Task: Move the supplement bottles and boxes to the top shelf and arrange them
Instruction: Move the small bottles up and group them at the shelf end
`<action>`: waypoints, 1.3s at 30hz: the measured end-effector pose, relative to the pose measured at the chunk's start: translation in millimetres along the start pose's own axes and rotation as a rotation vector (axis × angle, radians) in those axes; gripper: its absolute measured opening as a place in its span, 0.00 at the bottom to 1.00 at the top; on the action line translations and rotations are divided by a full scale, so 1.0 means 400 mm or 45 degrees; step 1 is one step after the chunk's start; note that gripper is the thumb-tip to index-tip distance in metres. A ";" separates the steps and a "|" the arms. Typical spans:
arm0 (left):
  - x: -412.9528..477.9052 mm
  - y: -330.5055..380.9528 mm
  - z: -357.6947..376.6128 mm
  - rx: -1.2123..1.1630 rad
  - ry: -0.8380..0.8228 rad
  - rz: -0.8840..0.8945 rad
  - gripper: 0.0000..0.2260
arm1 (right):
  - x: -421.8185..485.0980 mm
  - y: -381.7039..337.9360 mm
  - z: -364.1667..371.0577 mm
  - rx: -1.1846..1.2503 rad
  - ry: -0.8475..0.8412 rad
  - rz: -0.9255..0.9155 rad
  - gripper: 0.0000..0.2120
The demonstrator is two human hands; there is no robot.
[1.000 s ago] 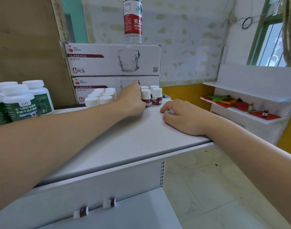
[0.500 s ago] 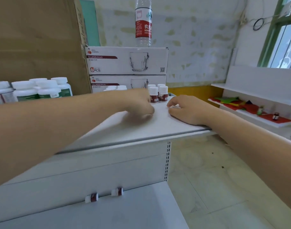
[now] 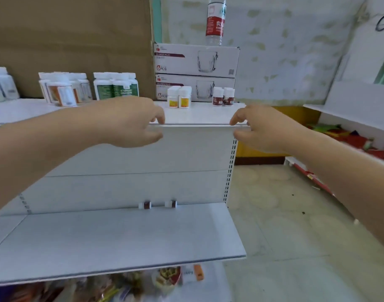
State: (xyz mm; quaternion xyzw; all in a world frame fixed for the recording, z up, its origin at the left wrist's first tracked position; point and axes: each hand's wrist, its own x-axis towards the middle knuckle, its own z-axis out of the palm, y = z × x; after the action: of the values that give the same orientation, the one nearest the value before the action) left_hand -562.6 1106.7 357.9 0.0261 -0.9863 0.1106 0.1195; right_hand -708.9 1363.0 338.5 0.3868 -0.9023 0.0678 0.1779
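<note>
The top shelf [image 3: 199, 116] carries groups of white-capped bottles: yellow-label bottles [image 3: 179, 98], dark red-label bottles [image 3: 223, 97], green-label bottles [image 3: 116, 86], orange-label bottles [image 3: 64, 89] and grey-label ones [image 3: 1, 83] at far left. Two small red-label bottles [image 3: 158, 204] lie on their sides at the back of the middle shelf [image 3: 121, 240]. My left hand [image 3: 132, 120] and right hand [image 3: 258, 127] hover at the top shelf's front edge with loosely curled fingers, holding nothing.
Two stacked glass-mug boxes [image 3: 196, 71] stand behind the bottles with a water bottle [image 3: 216, 20] on top. Brown cardboard [image 3: 71, 35] backs the shelf. A white rack with red and green goods [image 3: 356, 136] stands right. Packaged goods [image 3: 165, 280] show below.
Both hands pulled back from the bottles and shelf surface to the front edge. The view dropped and widened, showing the middle shelf and more bottle groups.
</note>
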 end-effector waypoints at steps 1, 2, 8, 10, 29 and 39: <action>-0.030 0.001 0.016 0.045 -0.011 -0.004 0.18 | -0.020 -0.013 0.006 0.009 -0.002 -0.022 0.16; -0.058 0.003 0.036 0.055 -0.043 -0.015 0.19 | -0.041 -0.025 0.015 0.028 -0.022 -0.036 0.15; -0.187 -0.020 0.186 -0.172 -0.162 -0.159 0.20 | -0.136 -0.091 0.141 0.089 -0.290 -0.047 0.19; -0.208 -0.038 0.255 -0.264 -0.196 -0.229 0.21 | -0.149 -0.107 0.203 0.143 -0.362 -0.037 0.20; 0.007 -0.182 1.115 -0.819 -0.231 -0.654 0.14 | 0.141 -0.167 1.107 0.474 -0.521 0.153 0.21; 0.210 -0.150 1.339 -0.913 -0.090 -1.035 0.23 | 0.283 -0.187 1.355 0.330 -0.413 0.087 0.16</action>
State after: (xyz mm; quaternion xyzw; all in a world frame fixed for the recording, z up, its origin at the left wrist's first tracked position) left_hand -762.6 926.0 -116.3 0.3669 -0.8760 -0.2888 0.1207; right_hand -872.5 1094.1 -123.1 0.3816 -0.9154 0.1262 -0.0235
